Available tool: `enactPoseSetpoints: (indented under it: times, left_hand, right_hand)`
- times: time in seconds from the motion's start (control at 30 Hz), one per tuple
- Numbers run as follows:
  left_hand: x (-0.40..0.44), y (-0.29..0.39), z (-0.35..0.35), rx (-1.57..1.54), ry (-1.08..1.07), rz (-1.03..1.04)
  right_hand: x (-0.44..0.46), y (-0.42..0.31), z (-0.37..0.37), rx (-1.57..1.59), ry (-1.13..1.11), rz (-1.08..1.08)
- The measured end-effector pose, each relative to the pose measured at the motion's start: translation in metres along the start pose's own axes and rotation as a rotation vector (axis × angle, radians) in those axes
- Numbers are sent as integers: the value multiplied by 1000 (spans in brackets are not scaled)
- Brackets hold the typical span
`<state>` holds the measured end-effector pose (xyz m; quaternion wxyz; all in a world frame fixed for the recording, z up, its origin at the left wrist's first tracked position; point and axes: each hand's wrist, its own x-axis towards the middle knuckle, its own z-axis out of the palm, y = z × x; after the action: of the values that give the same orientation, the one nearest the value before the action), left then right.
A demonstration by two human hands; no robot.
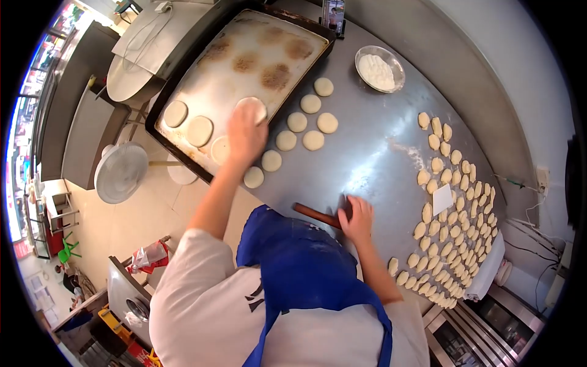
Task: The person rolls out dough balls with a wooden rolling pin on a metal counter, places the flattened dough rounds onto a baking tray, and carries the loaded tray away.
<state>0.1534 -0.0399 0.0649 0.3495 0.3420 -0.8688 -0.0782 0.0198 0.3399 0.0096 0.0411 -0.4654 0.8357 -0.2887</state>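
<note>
My left hand [247,137] reaches over the black-rimmed baking tray [244,37], its fingers on a flat dough round [257,108]. Part of that round is hidden under the fingers. Along the tray's near side lie more rounds, among them one at the left [175,114], a larger one [199,131] and one partly behind my wrist [220,149]. On the metal worktop, my right hand [357,218] rests over one end of a brown rolling pin [315,214], which it grips loosely with the thumb near the wood.
Several dough rounds [313,140] lie right of the tray. A bowl of flour [376,71] stands at the back, near a propped phone [334,15]. Many small dough pieces [452,235] cover the right side, with a white scraper [442,199] among them.
</note>
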Motion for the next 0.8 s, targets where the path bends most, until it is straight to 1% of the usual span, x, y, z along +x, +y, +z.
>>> enactPoseSetpoints:
  times: [0.03, 0.07, 0.1, 0.13, 0.2, 0.27, 0.3, 0.4, 0.43, 0.47, 0.53, 0.57, 0.67, 0.77, 0.8]
  left_hand:
    - [-18, 23, -2, -271, -288, -14]
    - [-50, 40, 5, -246, -474, 161]
    - [-93, 66, 11, -288, -533, 295]
    - [-125, 83, 13, -360, -591, 541]
    - [-157, 118, 14, -437, -927, 672]
    - [-200, 123, 21, -449, -892, 628]
    - [-203, 127, 20, -392, -861, 602]
    - [-206, 122, 6, -281, -922, 500]
    - [-210, 119, 7, -296, -826, 459]
    - [-212, 115, 8, -261, -814, 424]
    - [-207, 105, 11, -198, -778, 362]
    - [-201, 101, 13, -181, -804, 299]
    - [-189, 88, 24, -138, -742, 195]
    - [-167, 90, 30, -98, -738, 182]
    - [-162, 90, 35, -90, -744, 210]
  right_hand:
    - [25, 5, 14, 23, -1, 3]
    - [54, 9, 30, 45, -5, 4]
    - [83, 11, 53, 93, -9, 52]
    - [112, 9, 74, 141, -17, 97]
    - [159, -10, 106, 73, 65, 171]
    - [176, -33, 126, 59, 205, 101]
    - [179, -41, 133, 49, 279, 69]
    - [159, -57, 143, 344, 110, 179]
    - [147, -57, 140, 422, 55, 182]
    - [132, -55, 135, 468, 78, 215]
    - [107, -59, 101, 553, 136, 271]
    - [92, -52, 79, 557, 45, 298]
    - [39, -24, 14, 543, -215, 397]
    - [-4, 10, 7, 324, -318, 363]
    - [-8, 14, 12, 191, -208, 294]
